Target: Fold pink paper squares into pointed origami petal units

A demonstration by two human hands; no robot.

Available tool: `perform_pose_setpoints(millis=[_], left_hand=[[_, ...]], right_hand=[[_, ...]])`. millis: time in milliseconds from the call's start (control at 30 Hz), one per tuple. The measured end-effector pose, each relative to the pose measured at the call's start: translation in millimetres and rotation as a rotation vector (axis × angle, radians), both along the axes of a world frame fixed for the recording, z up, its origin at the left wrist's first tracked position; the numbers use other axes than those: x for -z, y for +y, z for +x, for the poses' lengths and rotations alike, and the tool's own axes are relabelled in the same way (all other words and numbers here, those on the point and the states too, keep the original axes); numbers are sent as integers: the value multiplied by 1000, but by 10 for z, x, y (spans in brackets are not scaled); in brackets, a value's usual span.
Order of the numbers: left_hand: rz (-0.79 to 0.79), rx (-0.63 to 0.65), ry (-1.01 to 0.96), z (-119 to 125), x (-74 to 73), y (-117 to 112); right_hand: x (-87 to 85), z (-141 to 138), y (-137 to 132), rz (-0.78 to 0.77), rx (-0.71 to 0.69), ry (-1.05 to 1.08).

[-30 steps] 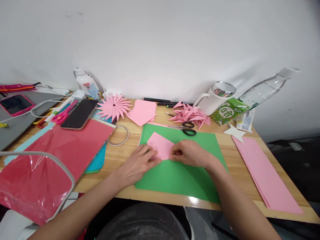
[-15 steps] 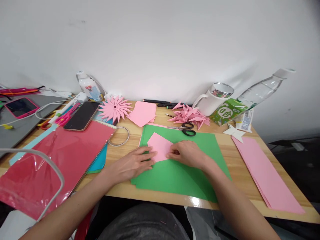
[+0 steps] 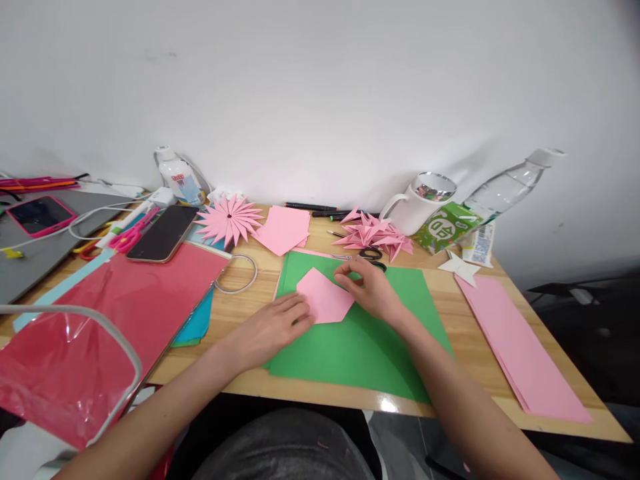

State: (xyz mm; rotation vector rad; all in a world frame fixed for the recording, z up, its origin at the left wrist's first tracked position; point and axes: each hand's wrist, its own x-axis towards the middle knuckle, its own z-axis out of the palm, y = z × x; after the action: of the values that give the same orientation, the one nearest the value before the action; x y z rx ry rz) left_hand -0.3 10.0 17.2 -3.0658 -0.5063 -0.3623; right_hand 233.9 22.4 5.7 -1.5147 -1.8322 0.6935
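Note:
A folded pink paper [image 3: 324,300] with pointed corners lies on a stack of green sheets [image 3: 360,360]. My left hand [image 3: 277,330] rests with fingers extended flat at the paper's left edge, touching it. Just over the paper's upper right edge, my right hand [image 3: 369,287] has loosely curled fingers with a gap between thumb and forefinger; nothing shows between them. Behind that hand, black-handled scissors [image 3: 371,253] are partly covered.
Pink folded stars [image 3: 373,235], a pink paper wheel [image 3: 229,217] and pink sheets [image 3: 283,230] sit at the back. A white mug [image 3: 420,203] and bottle [image 3: 510,190] stand right, beyond pink strips [image 3: 520,347]. Left are a phone [image 3: 163,233], tape roll [image 3: 237,274] and red sheets [image 3: 130,307].
My right hand has moved up from the pink paper's right edge, with its fingers loosened. My left hand stays at the left edge. The view has shifted slightly.

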Motion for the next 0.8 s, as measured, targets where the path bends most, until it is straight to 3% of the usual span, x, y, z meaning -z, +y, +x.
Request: perform_pose_setpoints(millis=[133, 233, 433, 667, 800], left_hand=[[14, -26, 88, -72, -59, 50], [17, -122, 115, -107, -29, 83], [71, -207, -45, -64, 154, 133], [10, -242, -236, -58, 265, 164], [-31, -221, -276, -80, 264, 158]], right_hand=[[44, -22, -23, -30, -51, 124], [29, -40, -48, -67, -190, 191], [-92, -55, -111, 83, -474, 9], [-129, -60, -138, 185, -467, -180], [-148, -87, -141, 189, -503, -182]])
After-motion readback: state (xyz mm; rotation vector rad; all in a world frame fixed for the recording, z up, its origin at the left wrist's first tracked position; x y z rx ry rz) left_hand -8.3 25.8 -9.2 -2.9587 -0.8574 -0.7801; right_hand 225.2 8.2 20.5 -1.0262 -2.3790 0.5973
